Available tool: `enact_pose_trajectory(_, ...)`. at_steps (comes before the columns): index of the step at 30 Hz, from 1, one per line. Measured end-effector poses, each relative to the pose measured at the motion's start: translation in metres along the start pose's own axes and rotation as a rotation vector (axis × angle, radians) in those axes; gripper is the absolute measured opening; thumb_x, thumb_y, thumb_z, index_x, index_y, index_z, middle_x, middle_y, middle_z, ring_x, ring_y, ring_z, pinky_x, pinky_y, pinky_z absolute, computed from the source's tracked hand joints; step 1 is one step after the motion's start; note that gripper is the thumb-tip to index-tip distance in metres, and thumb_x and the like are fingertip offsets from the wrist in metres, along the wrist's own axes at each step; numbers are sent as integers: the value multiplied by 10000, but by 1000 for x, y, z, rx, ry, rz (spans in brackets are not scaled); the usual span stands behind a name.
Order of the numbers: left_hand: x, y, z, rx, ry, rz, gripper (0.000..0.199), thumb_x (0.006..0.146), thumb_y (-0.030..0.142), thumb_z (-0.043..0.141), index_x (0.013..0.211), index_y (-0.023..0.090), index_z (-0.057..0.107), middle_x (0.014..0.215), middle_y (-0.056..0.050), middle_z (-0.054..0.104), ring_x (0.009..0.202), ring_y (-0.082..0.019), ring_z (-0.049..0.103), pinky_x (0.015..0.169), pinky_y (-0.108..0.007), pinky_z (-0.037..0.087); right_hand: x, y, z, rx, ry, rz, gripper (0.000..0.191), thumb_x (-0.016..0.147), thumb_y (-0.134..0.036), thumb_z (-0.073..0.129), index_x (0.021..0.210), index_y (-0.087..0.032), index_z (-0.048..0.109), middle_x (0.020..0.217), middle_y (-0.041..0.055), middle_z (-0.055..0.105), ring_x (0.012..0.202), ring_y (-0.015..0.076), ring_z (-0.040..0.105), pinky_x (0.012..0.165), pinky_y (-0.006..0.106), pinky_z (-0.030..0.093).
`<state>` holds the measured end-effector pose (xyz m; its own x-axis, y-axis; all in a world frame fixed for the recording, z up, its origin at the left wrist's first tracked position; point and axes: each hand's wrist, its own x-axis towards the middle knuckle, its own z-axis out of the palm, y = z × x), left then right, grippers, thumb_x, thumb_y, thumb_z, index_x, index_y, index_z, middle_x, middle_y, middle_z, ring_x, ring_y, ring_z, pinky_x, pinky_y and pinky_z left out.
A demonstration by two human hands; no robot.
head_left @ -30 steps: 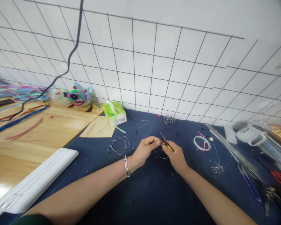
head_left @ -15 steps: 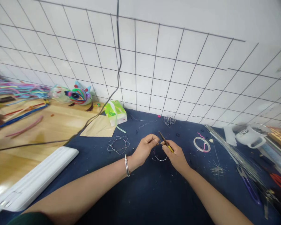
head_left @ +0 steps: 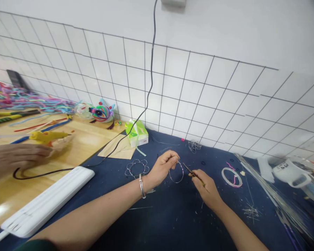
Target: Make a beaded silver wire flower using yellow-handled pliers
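Pinched between the thumb and fingers of my left hand is a thin wire ring, hanging above the dark blue mat. Small pinkish marks dot the ring. My right hand is closed round a pair of pliers with yellowish handles; their dark tip points up and left, just to the right of the ring and apart from it. A flower-shaped wire piece with several loops lies on the mat left of my left hand, partly behind the wrist.
At left, another person's hand is by a yellow glue gun over the wooden table. A white power strip, tissue pack and black cable are nearby. At right lie a tape roll, wire bundle and white mug.
The pliers have moved right, away from the left hand's fingers, and the ring now hangs in full view. The other person's hand and glue gun have come further in. The camera view has shifted.
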<state>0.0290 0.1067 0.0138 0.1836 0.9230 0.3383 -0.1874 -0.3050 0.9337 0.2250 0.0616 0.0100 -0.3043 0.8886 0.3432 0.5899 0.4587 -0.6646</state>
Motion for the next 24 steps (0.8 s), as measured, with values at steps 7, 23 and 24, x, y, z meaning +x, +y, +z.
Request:
enact_pose_trajectory(7, 0, 2, -1, 6, -60, -8, 184, 840, 322, 465, 812, 150, 525, 629, 25, 446, 553, -74, 410, 544, -209, 329, -1, -4, 3, -71, -14, -72, 207, 861, -327, 393, 932, -198, 538, 768, 25, 516, 717, 146, 494, 671, 265, 409)
enact_pose_trajectory(23, 0, 8, -4, 64, -67, -25, 209, 812, 342, 499, 785, 140, 543, 636, 16, 472, 541, -73, 390, 527, -202, 317, -3, 5, 4, -375, 154, -305, 218, 814, -284, 483, 999, -179, 530, 830, 72, 564, 783, 187, 509, 720, 338, 428)
enact_pose_trajectory(24, 0, 8, -4, 70, -67, -21, 197, 811, 330, 502, 786, 140, 547, 640, 14, 476, 547, -75, 395, 534, -205, 321, -3, 5, 4, -362, 146, -299, 216, 815, -284, 479, 999, -180, 529, 830, 70, 564, 786, 187, 510, 721, 337, 427)
